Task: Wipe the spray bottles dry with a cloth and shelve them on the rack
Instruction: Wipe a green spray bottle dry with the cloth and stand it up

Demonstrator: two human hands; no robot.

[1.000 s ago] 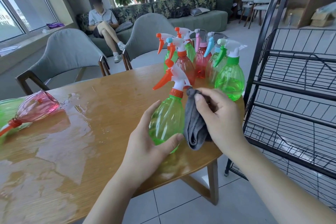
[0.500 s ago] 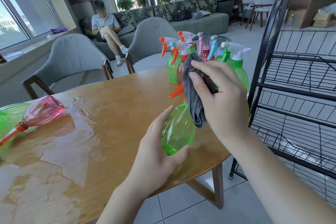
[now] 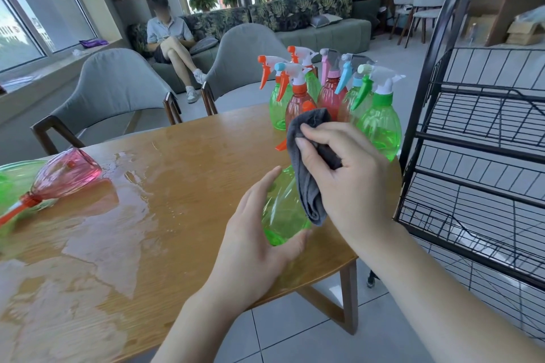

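My left hand (image 3: 256, 239) grips the belly of a green spray bottle (image 3: 281, 209) held above the table's near right corner. My right hand (image 3: 348, 180) holds a grey cloth (image 3: 306, 174) wrapped over the bottle's neck and orange trigger, which it mostly hides. Behind them several upright spray bottles (image 3: 380, 127), green, red and pink, stand clustered at the table's far right. A pink bottle (image 3: 65, 174) and a green one (image 3: 11, 183) lie on their sides at the left edge. The black wire rack (image 3: 483, 138) stands right of the table, its shelves bare.
The wooden table (image 3: 177, 174) carries a wide film of water (image 3: 97, 233) over its left and front. Two grey chairs (image 3: 118, 91) stand behind it. A person sits on a sofa (image 3: 168, 38) farther back. Tiled floor lies between table and rack.
My right hand with the cloth rose from the bottle's side up to its neck and trigger. My left hand kept hold of the bottle's body and tipped it slightly.
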